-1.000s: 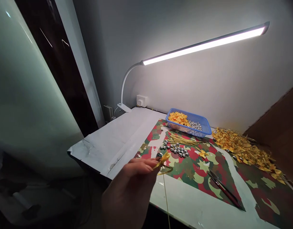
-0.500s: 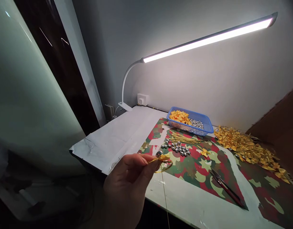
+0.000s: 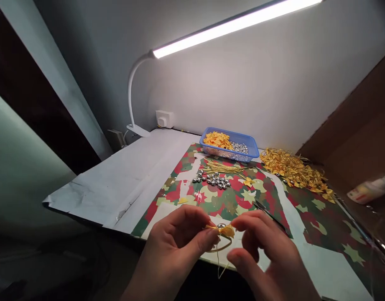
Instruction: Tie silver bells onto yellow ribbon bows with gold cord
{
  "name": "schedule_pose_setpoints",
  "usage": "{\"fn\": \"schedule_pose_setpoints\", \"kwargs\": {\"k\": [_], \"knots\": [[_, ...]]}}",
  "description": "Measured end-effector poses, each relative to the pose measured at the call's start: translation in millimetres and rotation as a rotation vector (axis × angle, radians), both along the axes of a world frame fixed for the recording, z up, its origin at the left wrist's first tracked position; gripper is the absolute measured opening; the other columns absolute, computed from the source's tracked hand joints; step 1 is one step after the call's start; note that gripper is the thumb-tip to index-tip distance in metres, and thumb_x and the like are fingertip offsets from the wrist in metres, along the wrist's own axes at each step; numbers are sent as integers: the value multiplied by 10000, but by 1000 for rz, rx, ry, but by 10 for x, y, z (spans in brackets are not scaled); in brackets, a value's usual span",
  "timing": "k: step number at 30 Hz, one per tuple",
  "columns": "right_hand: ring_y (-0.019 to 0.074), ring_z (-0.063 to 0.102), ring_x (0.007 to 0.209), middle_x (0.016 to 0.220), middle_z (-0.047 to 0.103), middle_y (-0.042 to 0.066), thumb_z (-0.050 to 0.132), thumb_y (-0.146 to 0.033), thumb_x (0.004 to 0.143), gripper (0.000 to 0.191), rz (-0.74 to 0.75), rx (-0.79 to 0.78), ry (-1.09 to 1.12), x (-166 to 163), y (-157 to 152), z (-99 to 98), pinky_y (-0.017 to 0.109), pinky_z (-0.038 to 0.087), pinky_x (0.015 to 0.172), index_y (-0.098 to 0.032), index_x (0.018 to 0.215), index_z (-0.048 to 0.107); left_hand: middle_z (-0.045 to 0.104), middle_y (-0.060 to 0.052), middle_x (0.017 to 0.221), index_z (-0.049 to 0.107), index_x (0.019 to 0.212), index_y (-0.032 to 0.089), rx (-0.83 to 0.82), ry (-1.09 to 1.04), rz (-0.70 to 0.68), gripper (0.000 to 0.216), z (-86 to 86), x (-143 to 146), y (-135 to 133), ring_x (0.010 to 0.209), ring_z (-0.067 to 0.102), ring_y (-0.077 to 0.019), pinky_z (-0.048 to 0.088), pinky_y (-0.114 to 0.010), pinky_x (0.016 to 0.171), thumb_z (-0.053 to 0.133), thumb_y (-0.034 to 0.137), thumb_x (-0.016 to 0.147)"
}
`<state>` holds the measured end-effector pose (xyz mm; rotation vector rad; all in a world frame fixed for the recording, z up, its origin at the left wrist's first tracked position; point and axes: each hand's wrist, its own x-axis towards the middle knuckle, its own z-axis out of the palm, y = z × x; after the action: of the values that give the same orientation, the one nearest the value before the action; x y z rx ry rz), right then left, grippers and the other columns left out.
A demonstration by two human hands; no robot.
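My left hand (image 3: 182,244) pinches a small yellow ribbon bow (image 3: 228,231) between thumb and forefinger. A silver bell (image 3: 221,225) sits at the middle of the bow. Below it curves a gold cord loop (image 3: 226,246), and a thin thread (image 3: 218,267) dangles down. At the bow's right end is my right hand (image 3: 270,251), its forefinger close to or touching the ribbon and its thumb spread well apart. Behind the hands, several loose silver bells (image 3: 215,180) lie on a camouflage-patterned sheet (image 3: 182,175) near a bundle of gold cords (image 3: 222,167).
A blue basket (image 3: 256,154) at the back holds yellow bows and silver beads or bells. To its right is a heap of gold bow pieces (image 3: 292,167). Dark-handled scissors or tweezers (image 3: 270,213) lie behind my right hand. A lamp (image 3: 236,25) shines overhead.
My right hand has come in from the right to the bow. My left hand still pinches the bow, now lower in view. The camera view has shifted, so the table appears further left and higher.
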<state>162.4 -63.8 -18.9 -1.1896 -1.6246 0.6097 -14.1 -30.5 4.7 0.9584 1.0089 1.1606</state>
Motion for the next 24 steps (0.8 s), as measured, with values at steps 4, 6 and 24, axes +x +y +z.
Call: {"fn": "schedule_pose_setpoints", "kwargs": {"k": [4, 6, 24], "knots": [[101, 475, 627, 782, 507, -30, 537, -243, 1004, 175, 132, -100, 1, -62, 164, -79, 214, 392, 545, -222, 837, 584, 731, 30, 682, 754, 735, 217, -49, 54, -41, 108, -26, 13, -7, 664, 667, -116, 544, -150, 630, 861, 219, 728], [103, 484, 636, 771, 506, -28, 511, -251, 1025, 205, 153, -130, 27, -48, 170, -135, 210, 392, 547, -220, 839, 593, 741, 16, 716, 770, 770, 219, -72, 66, -107, 73, -67, -3, 12, 689, 663, -123, 541, -159, 647, 839, 240, 760], [92, 577, 647, 912, 601, -13, 540, -207, 1011, 84, -151, -3, 37, -58, 28, -353, 190, 438, 521, -255, 1000, 607, 784, -42, 763, 793, 806, 224, 123, 305, -212, 77, -228, 3, 125, 711, 747, -211, 623, -247, 655, 731, 181, 821]]}}
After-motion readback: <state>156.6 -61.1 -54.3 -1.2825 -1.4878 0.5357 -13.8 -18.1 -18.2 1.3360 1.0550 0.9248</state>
